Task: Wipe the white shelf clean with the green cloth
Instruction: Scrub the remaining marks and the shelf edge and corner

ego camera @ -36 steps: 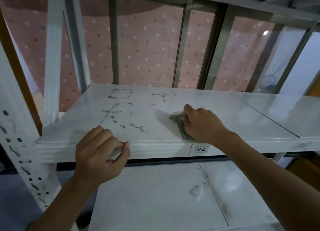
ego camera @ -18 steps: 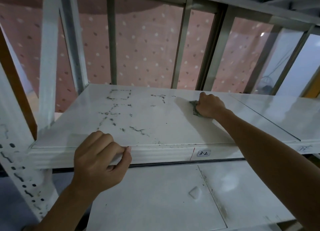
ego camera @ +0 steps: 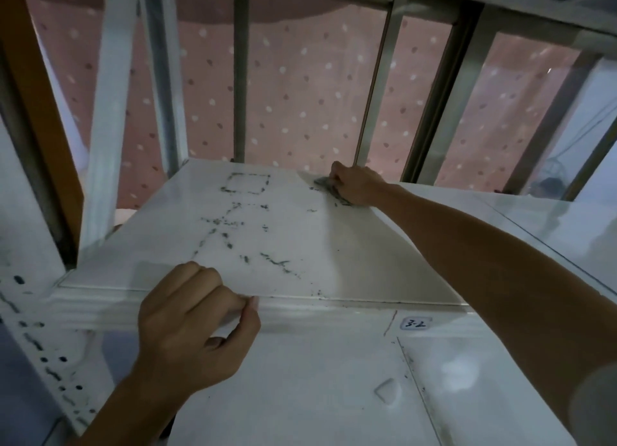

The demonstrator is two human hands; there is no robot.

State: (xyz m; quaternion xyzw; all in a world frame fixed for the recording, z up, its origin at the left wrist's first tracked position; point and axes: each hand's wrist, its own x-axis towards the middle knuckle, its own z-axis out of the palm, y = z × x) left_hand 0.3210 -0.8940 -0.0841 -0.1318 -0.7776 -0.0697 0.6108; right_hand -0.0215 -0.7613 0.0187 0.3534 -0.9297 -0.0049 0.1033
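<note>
Right hand wiping at the back edge of the white shelf

The right hand [ego camera: 359, 186] is clenched on the green cloth [ego camera: 329, 185], pressing it flat near the back edge of the white shelf [ego camera: 350, 245]. The left hand [ego camera: 193, 325] grips the shelf's front edge, fingers curled over the lip. Dark marks [ego camera: 233, 221] streak the left half; a small label [ego camera: 415, 323] sits on the front edge.
</note>
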